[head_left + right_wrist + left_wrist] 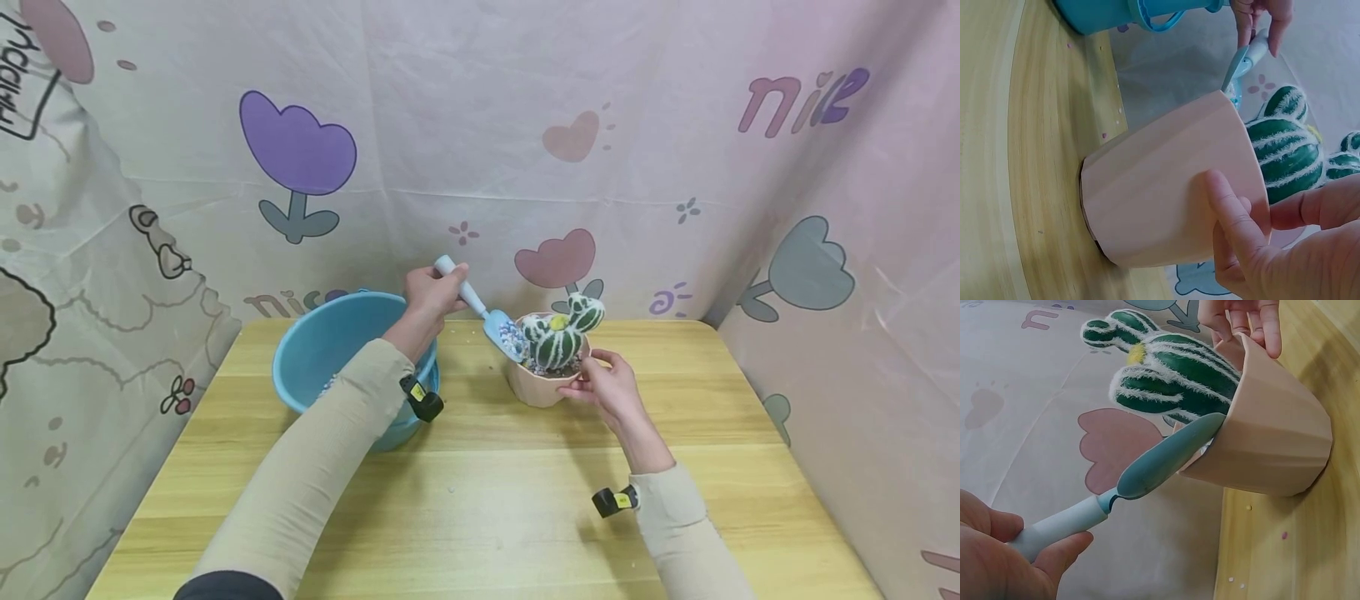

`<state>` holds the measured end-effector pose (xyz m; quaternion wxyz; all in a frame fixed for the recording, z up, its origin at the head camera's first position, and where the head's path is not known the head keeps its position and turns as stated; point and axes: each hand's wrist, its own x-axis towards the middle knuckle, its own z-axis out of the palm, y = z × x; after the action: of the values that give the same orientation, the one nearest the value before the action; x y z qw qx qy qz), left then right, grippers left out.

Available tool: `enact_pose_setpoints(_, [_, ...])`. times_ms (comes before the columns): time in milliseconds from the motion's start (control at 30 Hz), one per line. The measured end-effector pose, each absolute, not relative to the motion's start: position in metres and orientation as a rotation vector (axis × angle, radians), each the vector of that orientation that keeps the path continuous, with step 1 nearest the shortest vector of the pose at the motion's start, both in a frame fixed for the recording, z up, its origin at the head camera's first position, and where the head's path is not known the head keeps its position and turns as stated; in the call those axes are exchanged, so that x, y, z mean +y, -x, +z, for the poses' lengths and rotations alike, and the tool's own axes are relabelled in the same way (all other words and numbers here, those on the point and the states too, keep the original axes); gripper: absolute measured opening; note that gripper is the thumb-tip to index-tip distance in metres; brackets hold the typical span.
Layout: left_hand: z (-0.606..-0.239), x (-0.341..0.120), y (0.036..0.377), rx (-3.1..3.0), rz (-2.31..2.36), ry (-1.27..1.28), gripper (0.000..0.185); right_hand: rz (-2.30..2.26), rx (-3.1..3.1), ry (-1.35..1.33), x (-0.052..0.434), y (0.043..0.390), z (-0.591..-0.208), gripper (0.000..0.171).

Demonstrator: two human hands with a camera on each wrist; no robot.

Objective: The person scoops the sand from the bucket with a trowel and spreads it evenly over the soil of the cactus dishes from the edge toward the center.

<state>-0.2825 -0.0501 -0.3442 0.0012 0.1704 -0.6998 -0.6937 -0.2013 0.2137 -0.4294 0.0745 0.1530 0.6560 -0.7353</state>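
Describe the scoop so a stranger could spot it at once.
Start at the big blue bucket on the wooden table. Right of it stands a pink pot holding a cactus. The scoop is the small pale-blue trowel tipped over the pot's rim, gripped by the left hand.

the backdrop cloth [480, 125] reads "nice" in pastel letters — nothing else legible.

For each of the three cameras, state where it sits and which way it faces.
Head: above the table, looking forward and down; both sleeved arms show.
Left wrist: beside the left hand, looking along the trowel at the cactus.
Right wrist: behind the right hand, looking at the pink pot.
All share pot, cactus and trowel.
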Motion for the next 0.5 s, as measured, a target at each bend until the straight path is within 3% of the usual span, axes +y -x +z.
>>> enact_pose_setpoints(500, [-0.343, -0.0545, 0.2813, -2.197, -2.194, -0.567, 0.045, -2.178, 1.964, -0.467, 0.2114, 0.1996, -0.4284, 0.063])
